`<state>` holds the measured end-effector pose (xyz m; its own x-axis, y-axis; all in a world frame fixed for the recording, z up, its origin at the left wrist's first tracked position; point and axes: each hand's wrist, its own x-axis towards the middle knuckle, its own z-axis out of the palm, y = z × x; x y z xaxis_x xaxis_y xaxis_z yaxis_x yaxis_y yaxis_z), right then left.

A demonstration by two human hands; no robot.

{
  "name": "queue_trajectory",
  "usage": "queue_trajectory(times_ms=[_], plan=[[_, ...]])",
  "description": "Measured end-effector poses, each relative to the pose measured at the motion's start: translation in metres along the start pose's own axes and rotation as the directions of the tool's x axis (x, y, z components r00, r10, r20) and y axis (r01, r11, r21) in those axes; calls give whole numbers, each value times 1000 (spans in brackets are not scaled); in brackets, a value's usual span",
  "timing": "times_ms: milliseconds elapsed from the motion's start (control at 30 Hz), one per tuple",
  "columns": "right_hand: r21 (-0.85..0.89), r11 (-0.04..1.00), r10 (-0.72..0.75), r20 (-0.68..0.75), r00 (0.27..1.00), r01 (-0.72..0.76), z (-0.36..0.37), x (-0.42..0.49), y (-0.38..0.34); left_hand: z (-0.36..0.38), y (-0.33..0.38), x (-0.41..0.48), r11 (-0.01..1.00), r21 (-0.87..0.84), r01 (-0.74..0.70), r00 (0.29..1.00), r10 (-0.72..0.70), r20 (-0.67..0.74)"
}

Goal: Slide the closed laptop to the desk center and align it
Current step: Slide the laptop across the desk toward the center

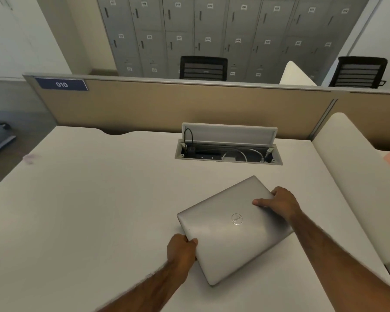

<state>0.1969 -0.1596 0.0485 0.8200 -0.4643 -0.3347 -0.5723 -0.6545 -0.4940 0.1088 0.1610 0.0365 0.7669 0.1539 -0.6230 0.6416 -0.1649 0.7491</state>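
Observation:
A closed silver laptop (225, 235) with a round logo on its lid lies on the white desk (95, 199), right of the desk's middle and turned at an angle to the desk edges. My left hand (181, 249) grips the laptop's near left edge, thumb on the lid. My right hand (279, 201) holds its far right corner, with the fingers resting on top. Both forearms reach in from the bottom of the view.
An open cable box (229, 152) with its lid raised and wires inside is set into the desk behind the laptop. A tan partition (167, 104) labelled 010 backs the desk. A white side divider (347, 167) borders the right. Beyond the partition stand black chairs and grey lockers.

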Motion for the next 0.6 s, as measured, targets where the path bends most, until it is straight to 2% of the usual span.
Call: queue_trajectory(times_ms=[300,600], plan=[[3,1000,-13,17,1000,13,45,-10,-47,-55,-3,32,999,53,-5,998,8,-56],[28,999,16,46,999,-18,79,-15,-60,-82,-7,59,988,152,16,993,2,-118]])
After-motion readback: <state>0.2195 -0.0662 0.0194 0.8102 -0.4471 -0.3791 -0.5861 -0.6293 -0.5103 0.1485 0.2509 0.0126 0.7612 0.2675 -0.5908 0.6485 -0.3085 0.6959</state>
